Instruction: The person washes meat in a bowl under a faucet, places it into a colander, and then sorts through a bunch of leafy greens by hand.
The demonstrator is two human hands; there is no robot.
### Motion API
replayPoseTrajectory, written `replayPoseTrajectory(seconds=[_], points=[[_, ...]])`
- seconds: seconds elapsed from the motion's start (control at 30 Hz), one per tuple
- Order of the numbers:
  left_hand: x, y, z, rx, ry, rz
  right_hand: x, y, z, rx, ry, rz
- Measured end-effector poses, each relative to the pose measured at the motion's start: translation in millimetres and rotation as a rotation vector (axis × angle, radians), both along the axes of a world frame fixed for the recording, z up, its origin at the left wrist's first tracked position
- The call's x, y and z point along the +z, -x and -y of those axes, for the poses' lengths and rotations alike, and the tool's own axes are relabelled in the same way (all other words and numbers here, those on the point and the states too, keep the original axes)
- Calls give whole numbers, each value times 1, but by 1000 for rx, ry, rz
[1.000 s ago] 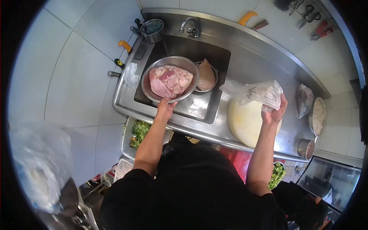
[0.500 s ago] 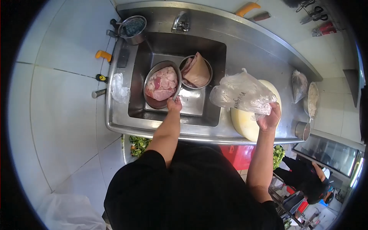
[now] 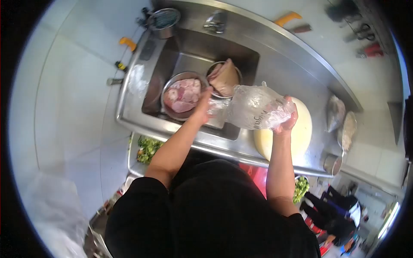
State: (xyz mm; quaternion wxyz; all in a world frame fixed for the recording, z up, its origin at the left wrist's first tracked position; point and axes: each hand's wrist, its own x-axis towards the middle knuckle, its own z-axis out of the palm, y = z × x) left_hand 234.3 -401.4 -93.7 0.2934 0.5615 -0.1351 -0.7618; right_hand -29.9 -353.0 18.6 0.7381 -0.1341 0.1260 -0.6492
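Observation:
My right hand [image 3: 287, 119] grips the gathered end of a clear plastic bag [image 3: 254, 107] with dark handwriting on it, held up over the counter. My left hand [image 3: 204, 108] has its fingers apart, between the bag's left end and a round metal bowl [image 3: 165, 107]. A large piece of raw pink meat [image 3: 183, 95] lies in that bowl, inside the sink. Behind it stands a second metal bowl [image 3: 239, 88] with a folded slab of skin-on meat [image 3: 224, 78]. Under my right hand is a round, pale yellow board [image 3: 302, 129], partly covered by the bag.
A steel sink [image 3: 193, 43] with a faucet [image 3: 214, 22] surrounds the bowls. A metal pot [image 3: 164, 22] occupies the back left corner. On the right are another filled bag [image 3: 335, 112], a tray [image 3: 348, 131] and a metal cup [image 3: 332, 164]. People [image 3: 340, 215] stand far right.
My left hand has let go of the meat bowl's rim and risen toward the bag. My right hand has brought the bag left, closer to the sink. The view has tilted.

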Motion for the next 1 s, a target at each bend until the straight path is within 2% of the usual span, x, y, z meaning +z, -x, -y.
replayPoseTrajectory(seconds=[0.07,0.1,0.17,0.2,0.23,0.3,0.33,0.37,0.43,0.5,0.57,0.6,0.63,0.7,0.8,0.83,0.87,0.9,0.93,0.97,1.0], points=[[37,-4,-10,-273,5,-502,-17,-24,16,238,121,-37],[48,-4,-14,-235,17,-480,-29,-46,17,102,-45,-107],[64,-10,-23,-133,293,-476,-65,-85,30,141,-122,-590],[71,-21,-29,2,298,-444,-58,-115,26,232,-113,-908],[62,-33,-34,46,305,-423,-51,-142,20,327,-89,-1228],[35,-72,-49,5,506,117,-86,-185,13,170,483,-1435],[44,-87,-66,159,485,224,-79,-201,8,215,578,-1467],[45,-109,-87,222,458,262,-66,-214,-1,269,566,-1440],[49,-163,-127,461,465,368,-80,-235,-7,447,387,-1350],[47,-218,-179,651,374,588,-88,-237,-9,578,375,-1264],[37,-271,-245,753,468,971,-78,-229,-10,649,314,-1227],[39,-287,-278,820,420,1087,-73,-223,-10,638,298,-1234],[42,-302,-308,882,376,1201,-94,-212,-2,648,281,-1261],[28,-335,-368,957,168,1297,-88,-191,2,666,134,-1243],[-17,-381,-439,843,-170,1500,-88,-160,6,630,27,-1246],[-21,-384,-452,732,-315,1544,-94,-148,9,639,-7,-1242],[-53,-417,-482,502,-234,1424,-96,-135,14,630,-40,-1240],[-61,-415,-481,280,-519,1460,-91,-127,14,603,-42,-1252],[-40,-396,-462,179,-471,1450,-92,-118,16,564,-37,-1260],[-47,-395,-446,3,-533,1407,-96,-108,17,517,-37,-1269],[-30,-377,-409,-90,-566,1409,-100,-99,19,490,-48,-1264]])
